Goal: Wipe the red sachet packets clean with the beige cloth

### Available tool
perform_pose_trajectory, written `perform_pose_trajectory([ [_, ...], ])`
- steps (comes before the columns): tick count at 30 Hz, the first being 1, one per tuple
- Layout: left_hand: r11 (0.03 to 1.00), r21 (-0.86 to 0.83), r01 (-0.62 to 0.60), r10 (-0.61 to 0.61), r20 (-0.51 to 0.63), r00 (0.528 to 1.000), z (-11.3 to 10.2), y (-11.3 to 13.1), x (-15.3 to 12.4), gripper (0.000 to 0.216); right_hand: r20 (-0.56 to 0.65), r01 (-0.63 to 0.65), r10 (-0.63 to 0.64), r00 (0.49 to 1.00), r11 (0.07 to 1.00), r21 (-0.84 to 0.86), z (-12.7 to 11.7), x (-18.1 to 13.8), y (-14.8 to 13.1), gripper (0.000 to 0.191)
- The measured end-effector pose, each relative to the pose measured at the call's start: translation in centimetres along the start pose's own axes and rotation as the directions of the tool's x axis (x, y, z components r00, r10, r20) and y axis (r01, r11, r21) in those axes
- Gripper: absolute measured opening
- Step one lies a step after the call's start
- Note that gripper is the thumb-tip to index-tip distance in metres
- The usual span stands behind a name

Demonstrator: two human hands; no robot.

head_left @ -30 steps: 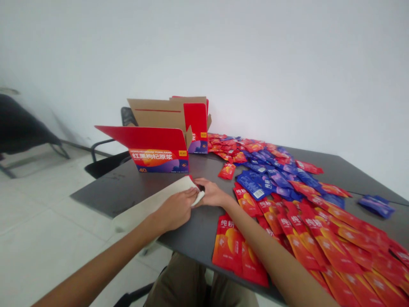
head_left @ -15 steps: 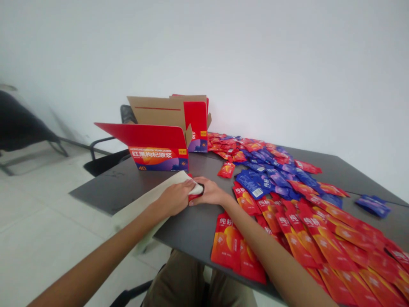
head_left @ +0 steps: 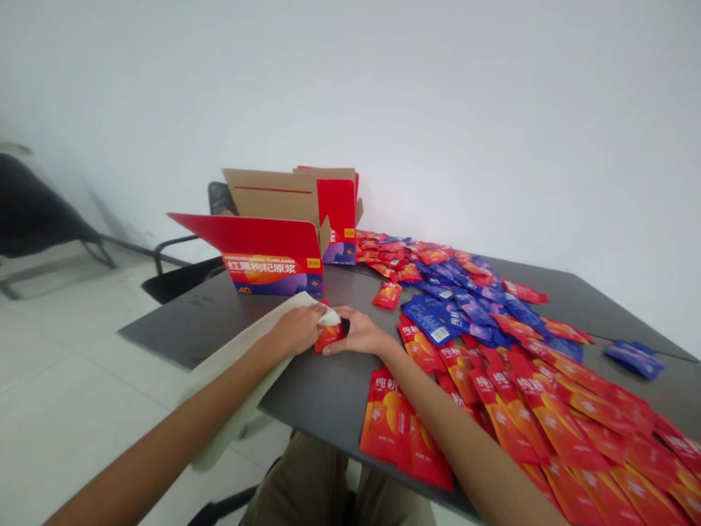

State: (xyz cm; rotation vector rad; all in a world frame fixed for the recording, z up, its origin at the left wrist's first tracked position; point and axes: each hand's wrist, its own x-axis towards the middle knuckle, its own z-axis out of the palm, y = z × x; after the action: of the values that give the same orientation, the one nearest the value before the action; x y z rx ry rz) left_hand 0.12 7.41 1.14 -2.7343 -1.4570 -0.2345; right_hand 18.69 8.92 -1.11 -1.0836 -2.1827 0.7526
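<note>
My left hand (head_left: 296,329) grips the mouth of a cream cloth bag (head_left: 246,358) that lies over the near left edge of the dark grey table (head_left: 328,387). My right hand (head_left: 358,332) is closed on a small red sachet (head_left: 330,336) at the bag's opening. The sachet sits between the two hands, partly tucked under the bag's rim. Both hands touch each other at the bag's mouth.
An open red and blue carton (head_left: 274,245) with raised flaps stands behind the hands. Several red and blue sachets (head_left: 493,343) cover the table's right half, with a few red ones (head_left: 402,431) at the near edge. A black chair (head_left: 180,277) stands beyond the table's left side.
The red sachet has come further into sight between my hands at the bag's mouth. The bag's free end has slid lower over the table edge. Both hands stay together.
</note>
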Motion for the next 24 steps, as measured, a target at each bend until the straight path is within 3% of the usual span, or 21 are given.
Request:
perform_pose_trajectory([
  [6, 0.972, -0.005, -0.235, 0.235, -0.015, 0.972, 0.6, 1.4, -1.6, 0.052, 0.013, 0.028, -0.027, 1.0, 0.999, -0.019, 0.0, 0.0, -0.1, 0.079],
  [11, 1.0, 0.006, -0.024, 0.024, 0.006, 1.0, 0.3, 0.0, 0.2, 0.049, 0.002, -0.004, 0.004, 1.0, 1.0, -0.007, -0.1, 0.0, -0.3, 0.082],
  [13, 1.0, 0.014, 0.008, -0.008, 0.006, 1.0, 0.2, -0.3, 0.4, 0.047, 0.005, -0.013, 0.013, 1.0, 1.0, -0.004, -0.1, 0.0, -0.3, 0.082],
  [19, 0.977, 0.01, -0.213, 0.213, 0.001, 0.977, 0.6, 1.5, -1.9, 0.052, -0.001, -0.018, 0.018, 1.0, 0.999, -0.034, 0.2, 0.2, 0.1, 0.084],
  [24, 1.0, 0.021, 0.017, -0.017, 0.004, 1.0, 0.1, -0.1, -0.2, 0.046, 0.003, -0.001, 0.001, 1.0, 1.0, -0.012, -0.2, -0.1, -0.4, 0.081],
])
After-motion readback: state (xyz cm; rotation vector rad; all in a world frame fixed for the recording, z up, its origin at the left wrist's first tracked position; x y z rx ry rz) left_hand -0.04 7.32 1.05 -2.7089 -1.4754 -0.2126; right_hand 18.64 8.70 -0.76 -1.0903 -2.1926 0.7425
